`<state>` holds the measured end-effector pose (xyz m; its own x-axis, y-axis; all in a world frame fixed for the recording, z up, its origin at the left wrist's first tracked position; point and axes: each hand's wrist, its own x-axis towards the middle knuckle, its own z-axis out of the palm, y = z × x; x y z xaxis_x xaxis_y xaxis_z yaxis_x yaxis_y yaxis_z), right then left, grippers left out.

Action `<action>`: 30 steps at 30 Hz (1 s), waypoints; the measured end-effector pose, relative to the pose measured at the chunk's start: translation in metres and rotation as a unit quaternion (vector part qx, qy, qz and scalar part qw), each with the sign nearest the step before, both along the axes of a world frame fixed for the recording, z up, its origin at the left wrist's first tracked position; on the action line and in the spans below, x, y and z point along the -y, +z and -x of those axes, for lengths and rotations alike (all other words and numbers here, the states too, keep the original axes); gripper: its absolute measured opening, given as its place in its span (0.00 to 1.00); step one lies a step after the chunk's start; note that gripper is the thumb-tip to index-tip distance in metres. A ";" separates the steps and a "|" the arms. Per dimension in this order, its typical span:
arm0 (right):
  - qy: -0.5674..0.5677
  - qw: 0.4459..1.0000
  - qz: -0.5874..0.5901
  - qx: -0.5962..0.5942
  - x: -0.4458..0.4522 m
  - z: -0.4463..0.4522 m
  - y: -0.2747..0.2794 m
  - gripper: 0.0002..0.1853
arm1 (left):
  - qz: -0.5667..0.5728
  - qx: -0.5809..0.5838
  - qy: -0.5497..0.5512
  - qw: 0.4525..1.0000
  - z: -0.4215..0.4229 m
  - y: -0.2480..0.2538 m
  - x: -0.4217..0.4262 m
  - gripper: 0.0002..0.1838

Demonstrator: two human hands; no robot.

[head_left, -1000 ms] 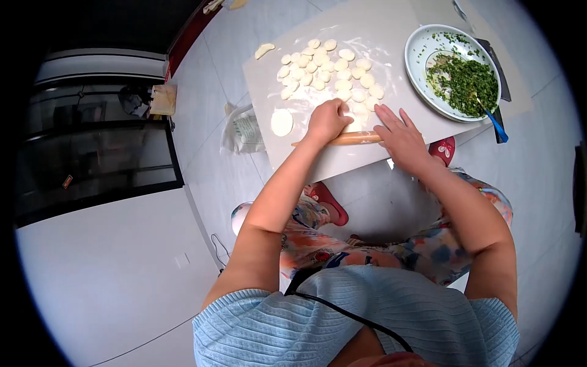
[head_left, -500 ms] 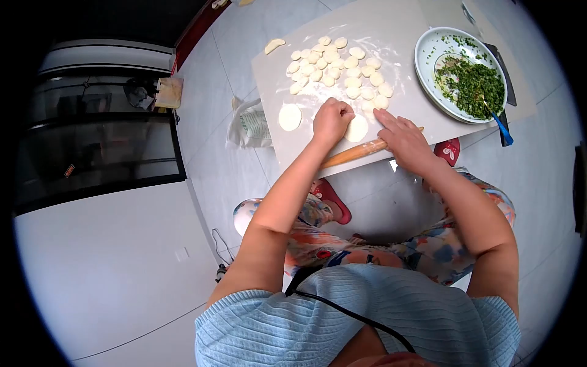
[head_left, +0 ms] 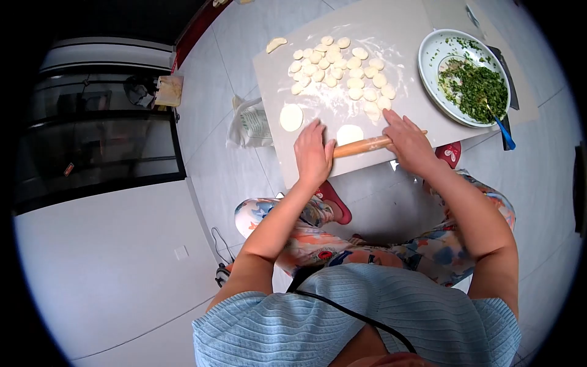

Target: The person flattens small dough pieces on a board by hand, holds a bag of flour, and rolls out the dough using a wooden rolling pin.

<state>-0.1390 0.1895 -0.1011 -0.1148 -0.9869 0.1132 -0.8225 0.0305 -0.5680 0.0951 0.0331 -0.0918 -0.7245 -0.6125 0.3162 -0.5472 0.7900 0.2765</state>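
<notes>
A wooden rolling pin point(head_left: 362, 147) lies across the near part of the floured board, its middle over the lower edge of a flat round of dough point(head_left: 350, 134). My left hand point(head_left: 313, 154) rests at the pin's left end with its fingers stretched out. At the right end, my right hand point(head_left: 408, 142) lies over the pin, fingers extended. Another flat dough round point(head_left: 291, 117) sits to the left of my left hand. Beyond the hands, several small dough discs point(head_left: 330, 60) are spread on the flour. One curved dough piece point(head_left: 276, 44) lies at the far left corner.
A white bowl point(head_left: 430, 95) of chopped greens stands on the right, with a blue-handled utensil point(head_left: 505, 134) leaning out. A dark flat blade point(head_left: 502, 76) lies behind it. Beside the board's left edge is a plastic bag point(head_left: 249, 125). Red slippers point(head_left: 335, 202) are below.
My left hand has let go of the dough round's edge and moved left onto the end of the pin. The pin now overlaps the round's near edge. My right hand stays at the right end.
</notes>
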 end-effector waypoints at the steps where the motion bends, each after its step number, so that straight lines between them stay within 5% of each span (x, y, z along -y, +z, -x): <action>1: -0.018 1.000 -0.003 0.003 0.001 0.000 -0.002 0.19 | -0.057 0.057 0.012 0.997 0.006 -0.003 0.007 0.31; 4: -0.079 0.995 -0.007 -0.053 0.009 -0.001 0.004 0.27 | 0.015 0.098 0.034 0.994 0.042 -0.007 0.040 0.34; 13: -0.208 0.966 -0.070 -0.134 0.030 0.004 0.020 0.40 | -0.025 0.058 0.091 0.994 0.106 -0.019 0.088 0.36; 21: -0.077 0.983 -0.114 -0.120 0.002 -0.010 0.022 0.41 | 0.010 0.104 0.005 0.995 0.015 -0.006 0.003 0.34; 23: -0.064 0.985 -0.106 -0.119 -0.001 -0.012 0.017 0.40 | -0.109 0.015 -0.077 0.991 0.019 0.002 0.003 0.26; 28: 0.001 0.992 -0.023 -0.123 -0.001 -0.010 0.000 0.29 | -0.160 -0.008 -0.120 0.980 0.066 0.016 0.019 0.14; 30: 0.007 0.996 -0.008 -0.089 0.000 -0.009 -0.004 0.24 | -0.336 0.135 -0.022 0.932 0.077 0.023 0.028 0.11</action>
<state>-0.1296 0.1894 -0.1050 -0.0799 -0.9902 0.1141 -0.9104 0.0259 -0.4129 0.0182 0.0054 -0.0686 -0.7510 -0.5746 -0.3254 -0.6398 0.5111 0.5740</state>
